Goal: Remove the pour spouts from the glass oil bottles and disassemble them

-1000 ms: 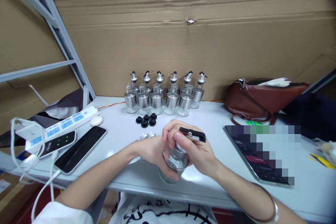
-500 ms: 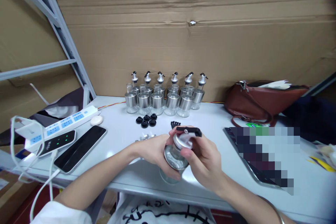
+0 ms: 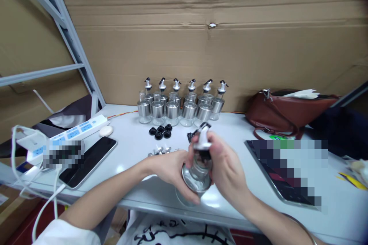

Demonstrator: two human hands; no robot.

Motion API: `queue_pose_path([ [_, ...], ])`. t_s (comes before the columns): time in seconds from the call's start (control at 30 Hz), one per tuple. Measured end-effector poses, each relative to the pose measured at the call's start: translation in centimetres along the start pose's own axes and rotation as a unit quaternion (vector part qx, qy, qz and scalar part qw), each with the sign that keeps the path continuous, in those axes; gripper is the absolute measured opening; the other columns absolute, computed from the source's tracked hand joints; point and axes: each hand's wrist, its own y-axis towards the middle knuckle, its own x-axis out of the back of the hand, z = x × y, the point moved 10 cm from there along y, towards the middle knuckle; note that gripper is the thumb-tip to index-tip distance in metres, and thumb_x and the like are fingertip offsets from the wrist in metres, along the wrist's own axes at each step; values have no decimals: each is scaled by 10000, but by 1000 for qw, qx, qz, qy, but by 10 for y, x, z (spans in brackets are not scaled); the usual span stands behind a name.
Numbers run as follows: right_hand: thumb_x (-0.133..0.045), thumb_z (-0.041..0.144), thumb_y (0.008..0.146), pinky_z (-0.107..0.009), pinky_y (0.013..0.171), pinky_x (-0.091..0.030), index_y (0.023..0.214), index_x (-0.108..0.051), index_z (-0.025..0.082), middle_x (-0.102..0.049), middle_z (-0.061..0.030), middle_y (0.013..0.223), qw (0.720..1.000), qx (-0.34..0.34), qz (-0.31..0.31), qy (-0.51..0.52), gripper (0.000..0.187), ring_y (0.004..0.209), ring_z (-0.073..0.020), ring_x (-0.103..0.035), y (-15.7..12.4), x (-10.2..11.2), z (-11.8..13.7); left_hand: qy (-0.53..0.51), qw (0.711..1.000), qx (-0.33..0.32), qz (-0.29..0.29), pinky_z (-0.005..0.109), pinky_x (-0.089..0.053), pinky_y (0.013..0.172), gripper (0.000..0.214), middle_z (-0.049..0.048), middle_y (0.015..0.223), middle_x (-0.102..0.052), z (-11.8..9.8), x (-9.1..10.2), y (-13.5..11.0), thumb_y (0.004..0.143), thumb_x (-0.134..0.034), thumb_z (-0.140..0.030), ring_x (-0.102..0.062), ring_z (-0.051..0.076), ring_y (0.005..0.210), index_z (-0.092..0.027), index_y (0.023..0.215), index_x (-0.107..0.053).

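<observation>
My left hand [image 3: 169,170] is wrapped round the body of a small glass oil bottle [image 3: 196,178] with a metal shoulder, held over the near edge of the white table [image 3: 138,183]. My right hand [image 3: 225,166] pinches the silver and black pourer cap [image 3: 202,139] standing on the bottle's neck. Loose silver pourer parts [image 3: 161,150] lie just behind my left hand. A cluster of black rubber stoppers [image 3: 161,131] sits further back. Two rows of matching bottles [image 3: 181,103] stand against the cardboard wall.
A black phone [image 3: 87,162], a blurred device and a white power strip [image 3: 69,134] with cables lie at the left. A brown leather bag [image 3: 287,109] and a blurred dark tablet [image 3: 287,168] are at the right. A grey metal shelf frame [image 3: 71,46] rises at the left.
The bottle has been tipped upright and lifted a little. My right hand has shifted from the flat-lying black lever to gripping the cap from the side, on top of the neck.
</observation>
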Motion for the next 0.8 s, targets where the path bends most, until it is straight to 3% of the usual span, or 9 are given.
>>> queue_pose_path([
  [0.1,-348,610,915,-237,399,-434,952,-486,230,-597,-7,702,999,-39,-27,18,406,462,-121,-525,1,4,-5,-6,1000,-7,7,302,-492,844,346,5,882,-644,-5,-2,0,569,-784,-219,-604,163,840,-170,884,-651],
  [0.2,-428,580,902,-252,483,-468,954,-513,244,-627,-45,876,991,86,-102,1,350,597,-133,-568,-7,22,23,19,1000,-10,-14,303,-499,812,364,13,870,-637,-7,7,1,568,-780,-233,-600,171,828,-174,905,-657],
  [0.3,-501,630,838,-257,389,-371,927,-512,254,-627,-32,809,969,192,-152,11,387,481,-124,-513,-27,40,47,42,999,-8,-14,296,-485,819,365,8,860,-624,-9,11,0,570,-768,-237,-590,168,824,-187,916,-664],
  [0.4,-454,677,827,-267,337,-307,935,-492,253,-654,-50,817,975,187,-117,-8,439,377,-114,-475,-36,41,48,37,999,5,-16,296,-471,826,372,-4,854,-622,-7,12,0,574,-754,-227,-583,162,822,-205,933,-661],
  [0.53,-322,628,902,-272,412,-423,1053,-489,245,-663,-82,873,979,175,-16,-103,444,506,-149,-581,-33,25,42,2,1000,-7,-4,296,-469,786,317,3,848,-633,-7,7,2,583,-751,-200,-587,161,789,-185,880,-641],
  [0.63,-320,603,916,-264,479,-470,1060,-507,227,-631,-57,786,953,214,44,-208,443,567,-153,-596,-30,9,44,0,1000,-17,-11,282,-460,779,335,-3,846,-626,-7,7,2,557,-796,-208,-582,163,804,-178,848,-635],
  [0.7,-318,593,920,-262,497,-483,1071,-502,226,-618,-47,775,937,246,50,-244,437,560,-145,-586,-31,5,46,7,1000,-12,-16,291,-451,802,406,-4,867,-616,-5,9,1,535,-824,-223,-574,174,840,-182,892,-635],
  [0.8,-335,584,923,-257,486,-491,1113,-474,235,-641,-55,824,934,261,18,-242,421,546,-140,-578,-34,12,41,-13,1000,-26,-7,343,-438,880,571,27,972,-620,-6,8,-1,518,-857,-325,-574,222,948,-189,1016,-612],
])
